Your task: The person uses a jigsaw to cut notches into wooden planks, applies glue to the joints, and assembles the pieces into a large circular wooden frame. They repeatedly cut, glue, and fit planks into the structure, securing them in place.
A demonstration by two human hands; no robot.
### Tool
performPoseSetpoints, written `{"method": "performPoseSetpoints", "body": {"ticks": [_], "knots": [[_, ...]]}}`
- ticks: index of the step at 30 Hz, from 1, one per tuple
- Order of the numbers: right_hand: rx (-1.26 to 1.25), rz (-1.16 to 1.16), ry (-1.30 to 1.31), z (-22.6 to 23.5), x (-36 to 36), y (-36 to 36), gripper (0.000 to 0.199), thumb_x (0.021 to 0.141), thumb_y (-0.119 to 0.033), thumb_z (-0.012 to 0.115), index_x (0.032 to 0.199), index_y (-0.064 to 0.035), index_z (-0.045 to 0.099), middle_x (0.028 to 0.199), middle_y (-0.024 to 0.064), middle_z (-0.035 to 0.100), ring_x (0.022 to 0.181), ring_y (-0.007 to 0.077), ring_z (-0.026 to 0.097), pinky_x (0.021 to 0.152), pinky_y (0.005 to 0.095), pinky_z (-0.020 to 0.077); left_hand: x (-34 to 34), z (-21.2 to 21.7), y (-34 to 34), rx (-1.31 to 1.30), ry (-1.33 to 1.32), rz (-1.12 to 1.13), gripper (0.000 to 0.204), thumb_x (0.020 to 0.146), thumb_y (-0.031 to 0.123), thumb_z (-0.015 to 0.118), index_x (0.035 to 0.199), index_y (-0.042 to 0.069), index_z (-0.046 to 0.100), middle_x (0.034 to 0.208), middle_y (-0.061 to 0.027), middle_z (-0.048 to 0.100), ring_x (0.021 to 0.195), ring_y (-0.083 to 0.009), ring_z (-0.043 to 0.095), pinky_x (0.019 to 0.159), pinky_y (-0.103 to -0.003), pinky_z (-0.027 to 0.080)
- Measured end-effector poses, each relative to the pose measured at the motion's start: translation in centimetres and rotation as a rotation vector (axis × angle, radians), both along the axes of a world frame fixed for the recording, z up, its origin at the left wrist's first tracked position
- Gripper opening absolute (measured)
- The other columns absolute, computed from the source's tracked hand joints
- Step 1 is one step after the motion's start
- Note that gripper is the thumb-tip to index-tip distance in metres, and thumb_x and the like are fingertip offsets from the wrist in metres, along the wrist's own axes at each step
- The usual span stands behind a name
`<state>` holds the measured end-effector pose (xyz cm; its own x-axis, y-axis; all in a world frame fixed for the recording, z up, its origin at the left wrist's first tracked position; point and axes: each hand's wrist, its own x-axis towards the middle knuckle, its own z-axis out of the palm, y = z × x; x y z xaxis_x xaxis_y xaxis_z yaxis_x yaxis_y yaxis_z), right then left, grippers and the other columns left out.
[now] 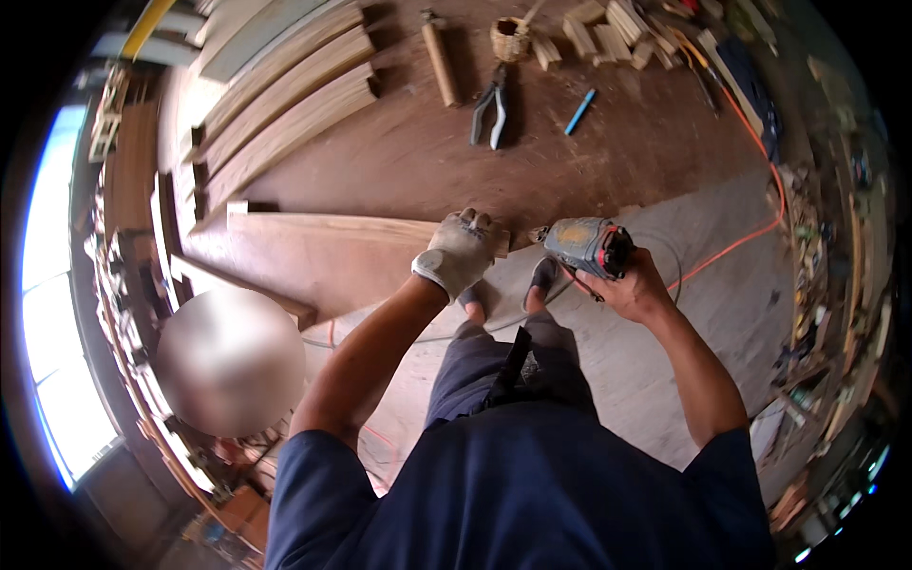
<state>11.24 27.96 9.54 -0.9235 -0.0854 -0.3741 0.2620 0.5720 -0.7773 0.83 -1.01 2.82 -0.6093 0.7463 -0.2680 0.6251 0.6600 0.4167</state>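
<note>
Holds down a long, narrow wooden board (332,226) near the front edge of a brown workbench (408,171). Pale tan on the upper face, with a straight, smooth-looking length, bowed slightly in this wide view, and a squared right end of lighter tone. Set crosswise, with the left end next to a small wood block (252,206) and the right end close to the bench edge.

Over the right end, a left hand (461,249) in an off-white work glove, fingers curled down and closed on the board. In the bare right hand (627,285), a grey drill-shaped power tool (581,243), clamped firmly in the fist, with a worn yellowish patch on the casing and a red-and-black rear. Nose turned left, just beside the board's right end; cannot tell whether touching it.

Farther across the bench, a hammer (440,65), a pair of pliers (490,109) with spread handles, and a blue pen (579,112). Behind these, a small woven basket (510,40) and a heap of wood offcuts (613,38). To the upper left, thicker planks (275,133) side by side. To the right, an orange cord (780,199), curving down toward the grey floor (722,247).
</note>
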Motion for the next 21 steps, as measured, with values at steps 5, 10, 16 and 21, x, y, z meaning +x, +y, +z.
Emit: {"method": "performPoseSetpoints", "body": {"ticks": [5,10,16,21], "knots": [[-0.028,0.069,0.097,3.0,-4.5,-2.2,0.032,0.091,-0.017,0.08,0.117,0.0016,0.074,0.108,0.019,0.079,0.103,0.03,0.077,0.09,0.0394,0.0581,1.5,-2.1,-0.9,0.027,0.242,0.047,0.042,0.091,0.014,0.064,0.132,0.003,0.065,0.119,-0.0134,0.071,0.115,-0.0345,0.064,0.103,-0.045,0.051],[0.029,0.152,-0.12,6.1,-10.4,-7.5,0.031,0.092,-0.016,0.08,0.116,0.0017,0.073,0.094,0.0112,0.077,0.074,0.0178,0.071,0.07,0.0358,0.0583,1.0,-2.7,0.3,-0.026,-0.132,0.256,0.034,0.104,0.026,0.051,0.128,0.007,0.068,0.118,-0.0136,0.071,0.118,-0.0341,0.063,0.103,-0.044,0.049],[0.128,0.269,-0.21,6.9,-15.4,-14.3,0.037,0.088,-0.024,0.086,0.109,0.0041,0.072,0.074,0.0062,0.07,0.052,0.0123,0.06,0.051,0.0325,0.0501,2.0,-4.4,2.0,-0.088,0.109,0.205,0.037,0.104,0.024,0.047,0.13,0.008,0.069,0.124,-0.0124,0.07,0.114,-0.0297,0.061,0.1,-0.044,0.043],[0.432,0.476,-0.3,7.0,-18.2,-18.2,0.044,0.087,-0.035,0.086,0.097,0.0061,0.073,0.059,0.0092,0.064,0.049,0.016,0.061,0.052,0.0369,0.0509,2.4,-7.0,3.6,0.436,-0.192,0.568,0.042,0.106,0.027,0.043,0.136,0.006,0.064,0.127,-0.0123,0.069,0.12,-0.0319,0.062,0.105,-0.047,0.046]]}}
